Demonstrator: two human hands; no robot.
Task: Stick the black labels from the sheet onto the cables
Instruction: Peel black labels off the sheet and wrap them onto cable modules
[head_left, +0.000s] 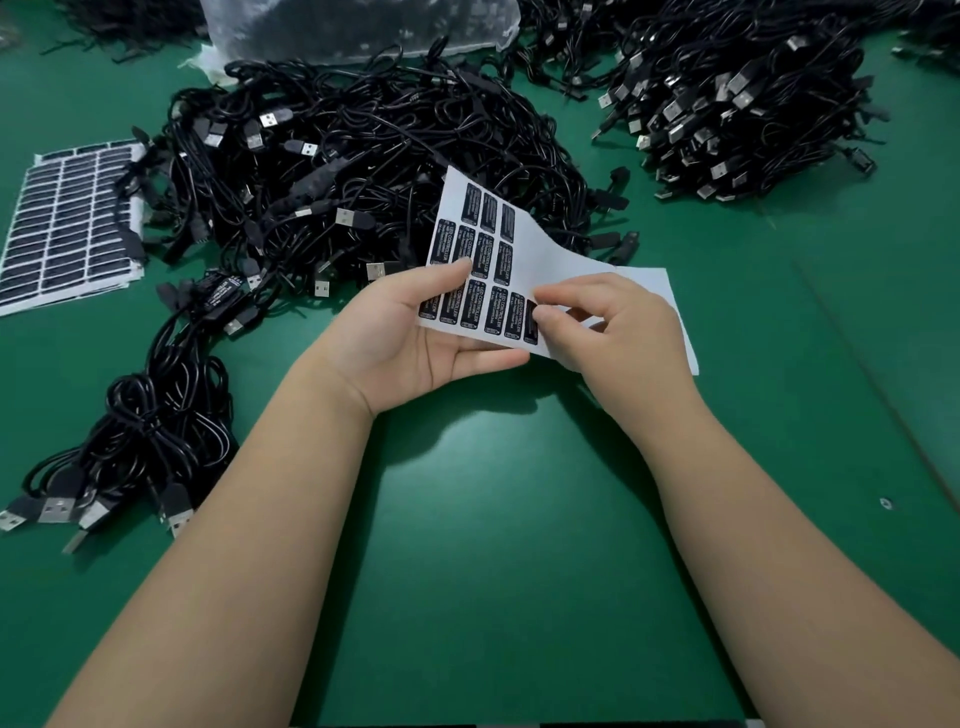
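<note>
A partly used label sheet (524, 244) is held above a green table (519, 519) — gripped by the left hand (415, 338), thumb on top. A black label (531, 322) at its lower edge is pinched by the right hand (618, 322). Black cables (363, 156) are piled behind; a clear bag (358, 26) holds more — contents indistinct.

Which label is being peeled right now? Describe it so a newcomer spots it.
Find the white sheet held above the green table. Follow its bottom row of black labels rightward. The peeled label is the last one, pinched by the right hand.
</note>
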